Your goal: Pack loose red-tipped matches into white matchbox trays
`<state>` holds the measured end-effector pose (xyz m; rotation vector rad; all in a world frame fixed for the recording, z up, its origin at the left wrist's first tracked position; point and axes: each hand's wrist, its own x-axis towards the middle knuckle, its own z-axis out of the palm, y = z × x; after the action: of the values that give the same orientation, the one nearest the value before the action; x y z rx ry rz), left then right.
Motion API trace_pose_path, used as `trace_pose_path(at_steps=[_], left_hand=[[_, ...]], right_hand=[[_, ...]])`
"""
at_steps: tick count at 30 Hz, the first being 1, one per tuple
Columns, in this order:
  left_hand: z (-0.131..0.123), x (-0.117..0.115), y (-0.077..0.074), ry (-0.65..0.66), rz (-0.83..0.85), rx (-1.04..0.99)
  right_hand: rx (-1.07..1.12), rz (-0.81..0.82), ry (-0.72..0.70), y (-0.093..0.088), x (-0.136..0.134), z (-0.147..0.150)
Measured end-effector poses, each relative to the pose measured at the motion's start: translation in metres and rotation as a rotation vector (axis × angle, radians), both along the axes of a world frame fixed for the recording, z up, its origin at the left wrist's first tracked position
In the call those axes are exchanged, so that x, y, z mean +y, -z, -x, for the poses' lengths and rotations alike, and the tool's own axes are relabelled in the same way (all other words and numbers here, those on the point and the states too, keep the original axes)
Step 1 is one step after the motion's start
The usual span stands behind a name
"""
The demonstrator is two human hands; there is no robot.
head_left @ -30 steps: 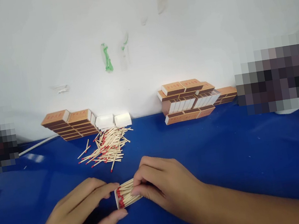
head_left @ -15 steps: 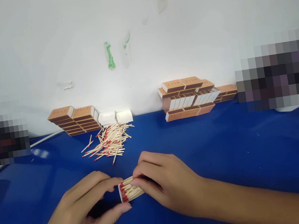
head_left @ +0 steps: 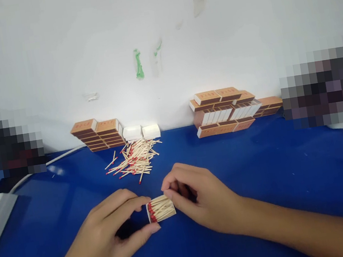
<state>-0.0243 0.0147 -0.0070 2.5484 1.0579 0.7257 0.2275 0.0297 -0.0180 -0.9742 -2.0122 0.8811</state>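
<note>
A small white matchbox tray (head_left: 148,214) lies near the front of the blue table, filled with red-tipped matches (head_left: 161,207) whose heads point left. My left hand (head_left: 113,227) grips the tray's left end between thumb and forefinger. At the tray's upper right corner is my right hand (head_left: 203,197), thumb and forefinger pinched together; whether anything sits between them is hidden. Beyond the hands, a loose heap of matches (head_left: 140,156) is spread on the table.
Stacked matchboxes (head_left: 109,133) stand against the wall behind the heap, beside two white trays (head_left: 151,132). A larger matchbox stack (head_left: 223,128) is further right. A white cable (head_left: 66,154) and a grey-white box (head_left: 1,218) are at left.
My right hand has drawn back from over the matches to the tray's upper right corner, baring more of them. My left hand keeps its hold. The whole view has shifted slightly.
</note>
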Motion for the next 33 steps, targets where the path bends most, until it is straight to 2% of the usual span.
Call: trace_pose_path(at_steps=[4, 9, 11, 14, 17, 22, 29, 33], left_hand=[[0.003, -0.002, -0.001, 0.000, 0.021, -0.006], [0.004, -0.003, 0.000, 0.001, 0.033, -0.029], [0.005, -0.003, 0.000, -0.001, 0.040, -0.031], [0.006, -0.004, 0.000, -0.006, 0.060, -0.023], [0.007, -0.005, 0.000, -0.012, 0.055, -0.014], [0.009, -0.005, 0.001, -0.014, 0.073, -0.007], [0.009, -0.007, 0.003, -0.037, 0.073, -0.001], [0.009, -0.006, 0.002, -0.046, 0.056, 0.005]], right_hand=[[-0.010, -0.019, 0.102, -0.002, 0.009, 0.000], [-0.208, -0.175, 0.229, -0.010, 0.053, -0.002], [-0.278, -0.277, 0.180, -0.016, 0.071, 0.002], [-0.347, -0.370, -0.015, -0.028, 0.085, 0.015], [-0.487, -0.416, -0.098, -0.039, 0.087, 0.031], [-0.789, -0.466, -0.087, -0.045, 0.086, 0.049], [-0.934, -0.698, 0.003, -0.037, 0.081, 0.059], [-0.941, -0.765, 0.013, -0.035, 0.079, 0.057]])
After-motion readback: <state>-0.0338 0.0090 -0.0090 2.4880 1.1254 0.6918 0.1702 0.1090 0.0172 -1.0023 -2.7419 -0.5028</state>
